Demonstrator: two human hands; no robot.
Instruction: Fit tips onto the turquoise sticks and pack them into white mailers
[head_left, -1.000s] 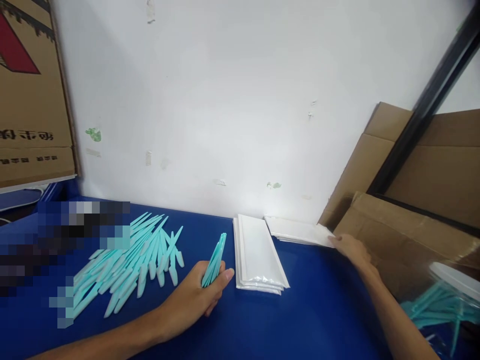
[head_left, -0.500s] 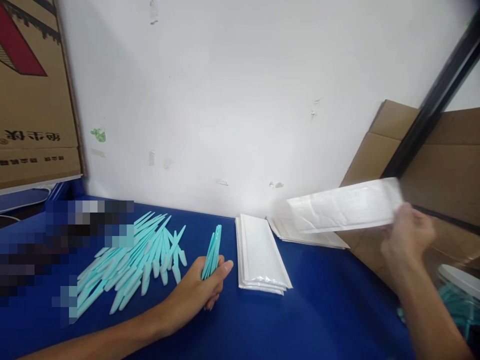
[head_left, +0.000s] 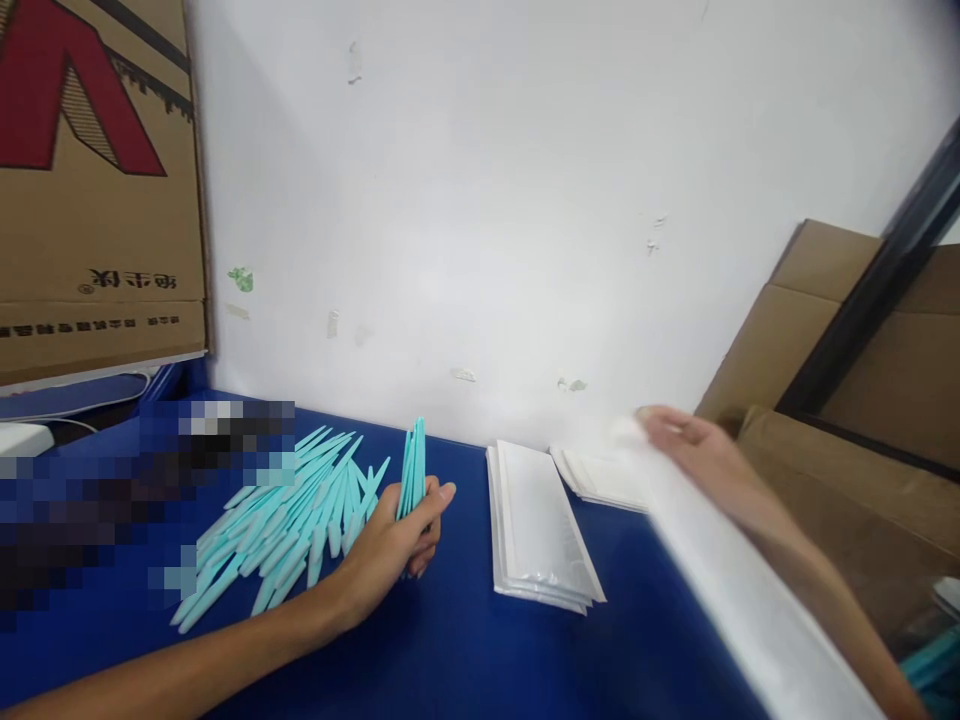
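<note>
Sticks (head_left: 414, 465) bunched upright in the left hand (head_left: 394, 545) could slide onto the blue counter (head_left: 420, 660) if its curled fingers loosen. The right hand (head_left: 697, 465) grips a blurred white pouch (head_left: 742, 590) by one end; swinging, its free length could knock the pouch stack (head_left: 540, 530) askew.

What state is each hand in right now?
Left hand: closed around a bunch of teal sticks.
Right hand: holding a white envelope, both blurred.
</note>
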